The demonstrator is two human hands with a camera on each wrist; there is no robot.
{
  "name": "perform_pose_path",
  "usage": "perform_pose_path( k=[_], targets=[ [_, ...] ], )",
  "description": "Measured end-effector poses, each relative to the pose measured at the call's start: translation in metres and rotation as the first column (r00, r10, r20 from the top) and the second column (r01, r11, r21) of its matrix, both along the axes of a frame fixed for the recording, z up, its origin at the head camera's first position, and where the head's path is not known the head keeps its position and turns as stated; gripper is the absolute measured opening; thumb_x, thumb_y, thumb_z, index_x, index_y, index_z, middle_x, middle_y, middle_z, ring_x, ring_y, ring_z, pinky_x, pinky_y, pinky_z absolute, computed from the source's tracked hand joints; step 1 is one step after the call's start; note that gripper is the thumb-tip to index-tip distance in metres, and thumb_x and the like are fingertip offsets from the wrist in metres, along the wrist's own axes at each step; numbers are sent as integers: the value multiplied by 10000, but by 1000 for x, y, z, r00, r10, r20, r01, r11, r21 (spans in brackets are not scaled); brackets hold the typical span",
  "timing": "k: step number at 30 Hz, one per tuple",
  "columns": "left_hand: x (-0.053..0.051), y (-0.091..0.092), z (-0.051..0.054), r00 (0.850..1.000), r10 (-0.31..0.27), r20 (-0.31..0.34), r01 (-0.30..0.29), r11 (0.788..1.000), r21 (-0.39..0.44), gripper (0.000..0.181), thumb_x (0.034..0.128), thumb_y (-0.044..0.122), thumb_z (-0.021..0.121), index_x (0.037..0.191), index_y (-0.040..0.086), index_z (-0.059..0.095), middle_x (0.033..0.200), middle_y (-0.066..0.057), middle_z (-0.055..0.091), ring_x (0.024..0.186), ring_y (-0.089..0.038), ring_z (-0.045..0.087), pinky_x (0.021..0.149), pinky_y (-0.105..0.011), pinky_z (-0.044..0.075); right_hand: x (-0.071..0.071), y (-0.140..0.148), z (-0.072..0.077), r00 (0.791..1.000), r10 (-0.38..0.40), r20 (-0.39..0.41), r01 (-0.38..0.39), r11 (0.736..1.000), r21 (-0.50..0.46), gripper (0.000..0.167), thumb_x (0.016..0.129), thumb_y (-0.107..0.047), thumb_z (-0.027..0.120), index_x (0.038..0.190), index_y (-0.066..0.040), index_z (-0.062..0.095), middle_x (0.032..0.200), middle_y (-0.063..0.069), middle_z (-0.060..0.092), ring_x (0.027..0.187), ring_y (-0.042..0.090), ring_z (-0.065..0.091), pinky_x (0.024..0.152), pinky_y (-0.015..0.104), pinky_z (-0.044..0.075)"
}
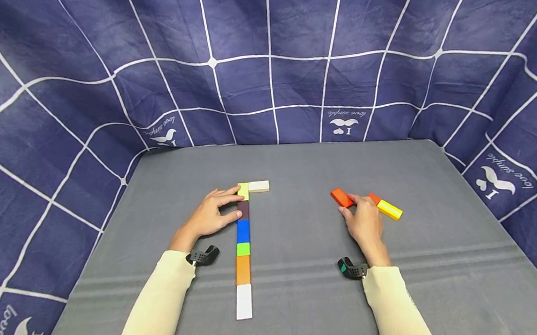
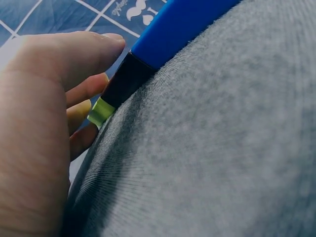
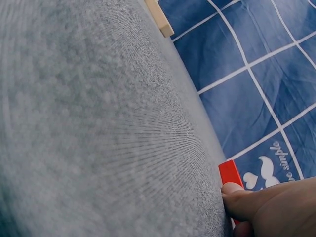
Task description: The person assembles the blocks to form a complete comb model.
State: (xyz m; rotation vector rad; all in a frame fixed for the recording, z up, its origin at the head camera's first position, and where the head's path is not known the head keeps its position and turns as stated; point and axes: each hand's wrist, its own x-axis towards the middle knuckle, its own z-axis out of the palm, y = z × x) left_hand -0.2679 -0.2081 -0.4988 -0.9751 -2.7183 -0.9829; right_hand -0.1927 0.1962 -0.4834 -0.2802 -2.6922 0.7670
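Note:
Blocks form a straight column on the grey surface: white (image 1: 244, 301), orange (image 1: 243, 269), green (image 1: 243, 249), blue (image 1: 243, 231), dark purple (image 1: 244, 209) and yellow-green (image 1: 243, 191). A cream block (image 1: 259, 186) extends right from the top one. My left hand (image 1: 209, 215) rests at the column's upper left, fingertips on the yellow-green block and thumb at the dark one. My right hand (image 1: 365, 222) pinches a red block (image 1: 341, 197) between thumb and fingers; the right wrist view shows the thumb against this red block (image 3: 230, 174).
Just right of my right hand lie a yellow block (image 1: 389, 210) and a red-orange piece (image 1: 374, 198), partly hidden by the fingers. A blue curtain with white lines (image 1: 299, 78) hangs behind and beside the grey table (image 1: 303, 272).

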Motion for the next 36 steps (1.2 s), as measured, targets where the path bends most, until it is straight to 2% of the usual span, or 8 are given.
perform_pose_path(
  k=[6,15,20,22,27,33,36],
  targets=[
    [2,0,-1,1000,10,-27,-11,1000,-11,489,897,380,739,1349,216,652,1548,-43,485,1416,-277,479,1207,-602,222,0,-1,0,1000,-3,16,3,1000,-2,458,898,-235,759,1311,-65,654,1214,239,643,1094,452,620,868,577,503],
    [7,2,1,1000,8,-17,-9,998,-55,588,915,438,701,1433,189,574,1592,-36,422,1444,-278,433,1213,-585,209,0,2,-2,1000,-13,-7,13,1000,-19,425,887,-260,772,1274,-112,679,1133,185,655,1016,408,637,792,546,504],
    [10,0,-1,999,20,-25,-22,997,-70,627,911,483,692,1456,208,547,1595,-29,418,1428,-281,438,1205,-575,214,-3,-3,-1,994,75,-75,-81,993,-86,422,860,-230,803,1243,-91,694,1103,183,677,1040,381,624,853,510,476],
    [12,-2,-2,999,24,-25,-26,996,-80,644,910,502,687,1466,215,535,1598,-21,412,1427,-277,436,1205,-570,216,-5,-7,-1,987,125,-99,-136,984,-115,422,851,-218,813,1233,-80,699,1088,188,690,968,367,614,846,482,465],
    [15,-4,-3,1000,30,-8,-31,995,-96,674,898,525,689,1480,232,517,1608,3,396,1443,-254,419,1221,-565,188,-9,-20,0,972,203,-118,-220,963,-158,410,851,-214,816,1230,-101,705,1081,157,697,723,257,526,724,374,423],
    [14,-4,-3,999,37,-5,-38,994,-107,709,885,583,677,1484,244,510,1608,19,396,1447,-248,411,1225,-540,195,-16,-31,4,955,260,-142,-284,941,-186,381,858,-209,811,1219,-138,715,1082,126,706,663,179,524,667,300,425],
    [13,-2,-2,999,40,2,-40,993,-111,730,875,618,669,1485,251,508,1605,31,400,1454,-240,402,1230,-521,195,-19,-37,6,949,286,-134,-309,926,-214,378,866,-207,803,1228,-153,708,1094,123,683,580,115,541,582,241,455]
  ],
)
